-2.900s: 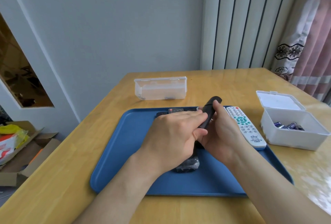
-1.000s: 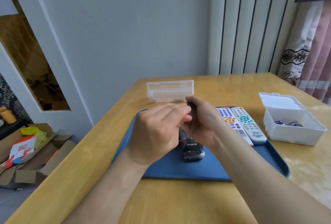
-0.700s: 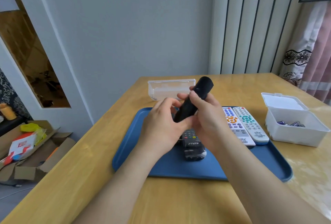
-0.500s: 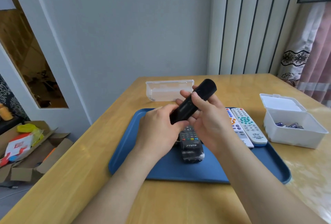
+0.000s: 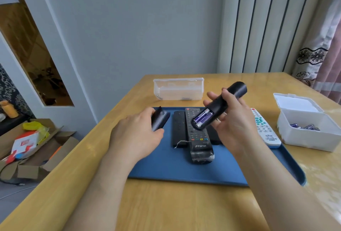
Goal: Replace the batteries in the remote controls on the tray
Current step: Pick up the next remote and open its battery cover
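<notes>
Black remote [image 5: 199, 139] on tray [image 5: 166, 166]: white lettering near lower end, roughly "TKTP", first character unclear. Purple batteries [image 5: 203, 118]: white print, illegible. White remote [image 5: 263, 131]: logo, small text, illegible.

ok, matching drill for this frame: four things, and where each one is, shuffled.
Things:
1. battery cover
2. round black remote, batteries exposed
3. white remote
4. loose batteries

Places:
A. on the blue tray
B. in the white box
C. held in the left hand
D. held in the right hand

Pairs: 1-C, 2-D, 3-A, 4-B
</notes>
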Motion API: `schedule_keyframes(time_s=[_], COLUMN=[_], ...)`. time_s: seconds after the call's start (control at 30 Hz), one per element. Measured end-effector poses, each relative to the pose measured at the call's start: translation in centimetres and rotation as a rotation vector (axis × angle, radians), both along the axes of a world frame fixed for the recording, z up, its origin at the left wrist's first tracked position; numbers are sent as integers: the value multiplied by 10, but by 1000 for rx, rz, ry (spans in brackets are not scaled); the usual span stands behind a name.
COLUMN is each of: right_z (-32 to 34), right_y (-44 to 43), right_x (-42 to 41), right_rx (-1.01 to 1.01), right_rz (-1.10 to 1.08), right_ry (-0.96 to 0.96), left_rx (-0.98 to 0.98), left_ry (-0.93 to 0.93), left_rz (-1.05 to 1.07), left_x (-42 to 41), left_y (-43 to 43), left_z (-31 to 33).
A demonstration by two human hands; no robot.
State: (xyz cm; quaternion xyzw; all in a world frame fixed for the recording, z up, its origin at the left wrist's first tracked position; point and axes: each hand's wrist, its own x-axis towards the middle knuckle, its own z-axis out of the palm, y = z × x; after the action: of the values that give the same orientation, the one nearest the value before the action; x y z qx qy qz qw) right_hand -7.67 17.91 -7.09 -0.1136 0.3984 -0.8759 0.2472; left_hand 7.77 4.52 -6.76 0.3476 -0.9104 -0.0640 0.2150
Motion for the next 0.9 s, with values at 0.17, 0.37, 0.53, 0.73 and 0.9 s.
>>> schedule_keyframes(time_s=[0.17,0.37,0.53,0.73,0.9], right_z=[-4,-6,2,16,27], right_y=[-15,-16,-12,-8,0], right_x=[16,25,27,21,6], right_rx=[47,114,22,-16,-21], right_rz=[165,318,411,414,356], right_ry=[-76,-256,-262,-272,-150], left_rx=[-100,-55,68,-53,306], left_ry=[-168,-414,-390,196,216], left_rz=[51,-51,-142,-471,-501], left_x=[8,7,14,5,-27], left_y=[8,20,25,45,44], left_z=[-11,-16,-10,23,27])
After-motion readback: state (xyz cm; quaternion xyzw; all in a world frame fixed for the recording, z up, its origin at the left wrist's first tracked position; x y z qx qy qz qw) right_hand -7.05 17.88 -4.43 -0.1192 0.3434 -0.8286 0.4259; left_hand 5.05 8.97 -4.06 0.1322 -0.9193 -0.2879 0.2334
